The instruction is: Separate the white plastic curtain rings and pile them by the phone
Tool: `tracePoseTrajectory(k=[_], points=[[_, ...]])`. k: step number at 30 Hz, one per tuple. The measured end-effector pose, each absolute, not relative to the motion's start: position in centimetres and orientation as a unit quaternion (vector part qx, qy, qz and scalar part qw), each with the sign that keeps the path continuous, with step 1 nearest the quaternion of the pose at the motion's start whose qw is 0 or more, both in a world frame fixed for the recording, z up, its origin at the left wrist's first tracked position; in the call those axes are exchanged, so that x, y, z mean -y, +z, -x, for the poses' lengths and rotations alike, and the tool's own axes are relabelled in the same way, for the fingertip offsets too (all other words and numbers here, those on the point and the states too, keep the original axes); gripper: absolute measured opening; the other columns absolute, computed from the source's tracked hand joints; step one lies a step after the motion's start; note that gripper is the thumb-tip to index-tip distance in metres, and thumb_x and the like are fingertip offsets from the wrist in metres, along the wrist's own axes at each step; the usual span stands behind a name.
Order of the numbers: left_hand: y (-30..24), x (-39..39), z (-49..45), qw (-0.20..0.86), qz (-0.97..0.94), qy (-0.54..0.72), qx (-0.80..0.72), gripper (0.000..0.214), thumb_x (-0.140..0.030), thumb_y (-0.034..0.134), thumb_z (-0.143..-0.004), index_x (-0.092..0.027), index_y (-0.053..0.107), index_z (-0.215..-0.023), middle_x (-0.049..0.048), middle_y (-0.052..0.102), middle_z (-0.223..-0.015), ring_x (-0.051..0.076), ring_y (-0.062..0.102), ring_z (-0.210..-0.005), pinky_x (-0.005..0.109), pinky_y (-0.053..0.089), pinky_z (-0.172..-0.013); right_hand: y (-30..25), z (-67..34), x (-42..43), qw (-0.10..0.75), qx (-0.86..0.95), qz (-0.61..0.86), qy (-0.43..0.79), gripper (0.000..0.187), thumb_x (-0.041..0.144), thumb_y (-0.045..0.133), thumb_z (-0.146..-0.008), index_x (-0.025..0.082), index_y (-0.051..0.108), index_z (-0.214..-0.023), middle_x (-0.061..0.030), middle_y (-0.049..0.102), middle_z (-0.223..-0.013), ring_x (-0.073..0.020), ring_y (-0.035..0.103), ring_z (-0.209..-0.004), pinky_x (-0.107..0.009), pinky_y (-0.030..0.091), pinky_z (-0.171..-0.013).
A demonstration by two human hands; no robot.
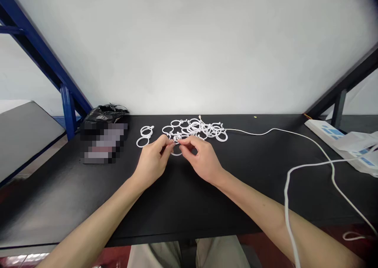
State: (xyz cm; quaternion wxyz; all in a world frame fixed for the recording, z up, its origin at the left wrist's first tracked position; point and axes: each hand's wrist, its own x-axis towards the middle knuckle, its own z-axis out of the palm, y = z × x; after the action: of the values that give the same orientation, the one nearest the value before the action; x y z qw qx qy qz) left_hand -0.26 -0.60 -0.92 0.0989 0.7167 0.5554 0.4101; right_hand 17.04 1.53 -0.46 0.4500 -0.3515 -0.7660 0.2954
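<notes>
Both my hands meet over the middle of the black table, fingertips pinched on a white curtain ring point(176, 154) whose loop hangs just below them. My left hand point(152, 157) grips its small top part from the left, thumb against forefinger. From the right, my right hand point(203, 157) pinches the same part; the exact contact is partly hidden by the fingers. Right behind the hands lies a loose pile of white rings point(211, 130), several of them overlapping, with small knobs or eyelets. A few more white rings point(143, 142) lie apart, left of the pile.
A black plastic bag point(104, 114) and a blurred-out item point(103, 144) lie at the left. A white cable point(274, 129) runs from the pile to the right, and another loops over my right forearm. A white power strip point(336, 140) sits at the right edge. Blue frame bars point(44, 43) slope at the left.
</notes>
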Motion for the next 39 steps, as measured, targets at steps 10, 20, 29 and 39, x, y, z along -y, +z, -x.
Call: tracePoseTrajectory(k=[10, 20, 29, 39], points=[[-0.1, -1.5, 2.5, 0.039, -0.641, 0.405, -0.651, 0.015, -0.038, 0.049, -0.091, -0.023, 0.053, -0.088, -0.0001, 0.071, -0.08, 0.016, 0.063, -0.068, 0.027, 0.045, -0.068, -0.6, -17.9, -3.6, 0.366, 0.816, 0.417, 0.163, 0.03, 0.03, 0.05, -0.096, 0.023, 0.06, -0.123, -0.0055, 0.066, -0.104, -0.0208, 0.059, -0.104, -0.038, 0.049, -0.092], [-1.8, -3.5, 7.1, -0.042, -0.591, 0.268, -0.76, 0.027, -0.036, 0.045, -0.087, -0.02, 0.065, -0.096, 0.0125, 0.07, -0.105, 0.035, 0.055, -0.107, 0.046, 0.045, -0.086, -1.4, -18.2, -4.7, 0.24, 0.853, 0.463, -0.017, 0.026, 0.026, 0.061, -0.09, 0.02, 0.067, -0.115, -0.0095, 0.059, -0.103, -0.0252, 0.053, -0.098, -0.043, 0.048, -0.09], [-0.7, -1.2, 1.7, -0.007, -0.723, 0.332, -0.606, 0.024, -0.034, 0.045, -0.092, -0.02, 0.064, -0.095, 0.0063, 0.069, -0.096, 0.024, 0.057, -0.094, 0.036, 0.045, -0.086, -1.5, -17.8, -4.4, 0.259, 0.864, 0.431, -0.023, 0.01, 0.025, 0.063, -0.09, 0.019, 0.069, -0.095, -0.0061, 0.061, -0.093, -0.0222, 0.052, -0.093, -0.037, 0.046, -0.086], [0.2, -0.3, -0.4, 0.183, -0.63, 0.401, -0.639, 0.023, -0.038, 0.049, -0.09, -0.022, 0.065, -0.093, -0.0016, 0.071, -0.079, 0.015, 0.061, -0.065, 0.025, 0.044, -0.065, -0.5, -16.7, -2.7, 0.379, 0.851, 0.363, -0.023, 0.017, 0.033, 0.056, -0.094, 0.019, 0.064, -0.097, -0.0087, 0.06, -0.1, -0.0207, 0.055, -0.094, -0.036, 0.048, -0.084]])
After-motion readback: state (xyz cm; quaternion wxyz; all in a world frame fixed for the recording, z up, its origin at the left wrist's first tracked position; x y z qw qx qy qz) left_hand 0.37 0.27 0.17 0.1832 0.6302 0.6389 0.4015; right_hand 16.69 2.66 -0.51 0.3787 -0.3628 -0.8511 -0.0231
